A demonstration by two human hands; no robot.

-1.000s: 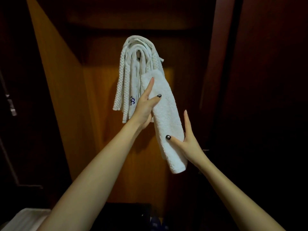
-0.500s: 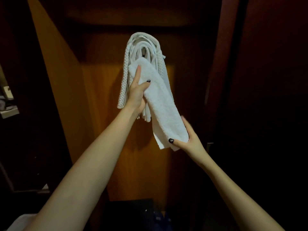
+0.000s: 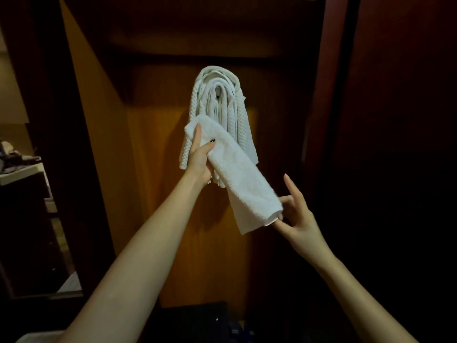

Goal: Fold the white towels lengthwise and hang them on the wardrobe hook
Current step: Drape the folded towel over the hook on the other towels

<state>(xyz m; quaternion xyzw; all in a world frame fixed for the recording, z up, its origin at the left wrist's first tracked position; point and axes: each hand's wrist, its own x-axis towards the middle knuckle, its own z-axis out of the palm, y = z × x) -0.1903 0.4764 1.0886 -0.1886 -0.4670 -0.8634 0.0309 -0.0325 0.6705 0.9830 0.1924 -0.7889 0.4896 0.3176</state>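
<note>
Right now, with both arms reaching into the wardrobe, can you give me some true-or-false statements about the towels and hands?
1. Several hanging towels are already draped up. True.
2. The left hand grips the folded towel near its upper end. True.
3. The right hand is nowhere near the towel. False: it holds the lower end.
4. The folded towel is hung up too. False: both hands hold it, in front of the hanging towels.

Folded towel [image 3: 237, 174] before hanging towels [image 3: 241, 120], inside wardrobe [image 3: 153, 144]
</note>
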